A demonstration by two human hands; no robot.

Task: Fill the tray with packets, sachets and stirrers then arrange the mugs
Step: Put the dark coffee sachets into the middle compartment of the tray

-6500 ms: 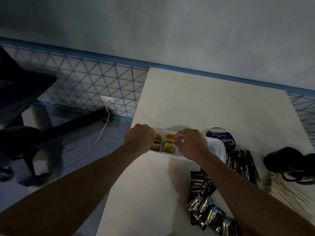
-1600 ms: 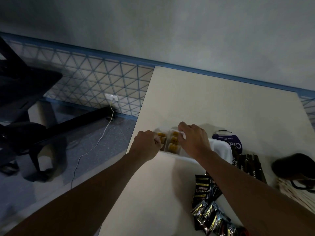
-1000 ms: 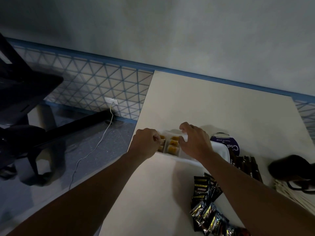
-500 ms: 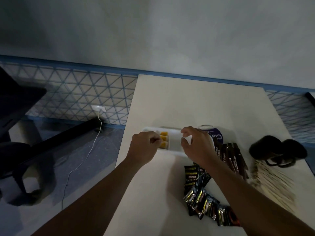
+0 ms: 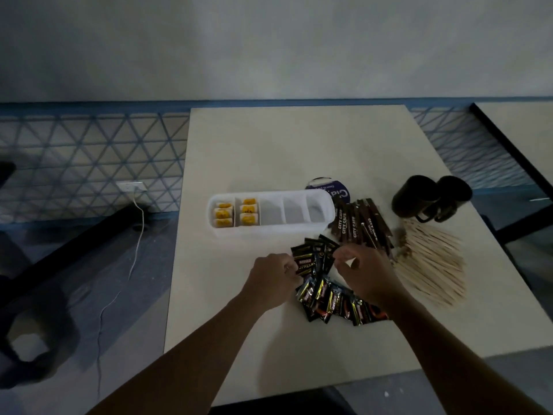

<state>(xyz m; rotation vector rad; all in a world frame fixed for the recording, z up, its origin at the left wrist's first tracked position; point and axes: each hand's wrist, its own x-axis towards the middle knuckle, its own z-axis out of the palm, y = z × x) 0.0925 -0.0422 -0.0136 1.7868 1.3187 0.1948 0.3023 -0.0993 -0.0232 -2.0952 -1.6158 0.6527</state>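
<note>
1. Sitting on the table (image 5: 299, 145) at 11 o'clock from the hands, the white tray (image 5: 269, 232) lies with its long side toward the person. It is split into five compartments in a row.
2. Its two compartments at the 9 o'clock end each hold three yellow packets (image 5: 223, 214) in a column. The other three show their white floor.
3. Just off the tray's 5 o'clock corner, a fan of black sachets (image 5: 329, 301) with gold print curves down toward 6 o'clock.
4. The left hand (image 5: 273, 281) curls its fingers on the 9 o'clock edge of the topmost black sachet and grips it. The right hand (image 5: 366, 274) arches over the fan with thumb and forefinger bent toward each other, and I cannot tell whether they pinch anything.
5. Brown stick packets (image 5: 359, 226) printed CITY CAFE lie in a sheaf just beside the tray's 3 o'clock end.
6. Wooden stirrers (image 5: 431, 265) spread in a loose fan at 3 o'clock of the hands, near the table's right edge.
7. Two black mugs (image 5: 414, 196) stand touching at 2 o'clock, handles toward the person.
8. A purple round lid (image 5: 339, 191) shows behind the tray's 1 o'clock corner.
9. The tray's 9 o'clock end lies near the table's left edge. Open tabletop runs from the tray to the far edge at 12 o'clock, and from the sachets to the near edge at 6 o'clock.
10. Past the left edge, a white cable (image 5: 136, 235) hangs from a wall socket (image 5: 130, 186). A second table (image 5: 526, 130) stands at 2 o'clock.
</note>
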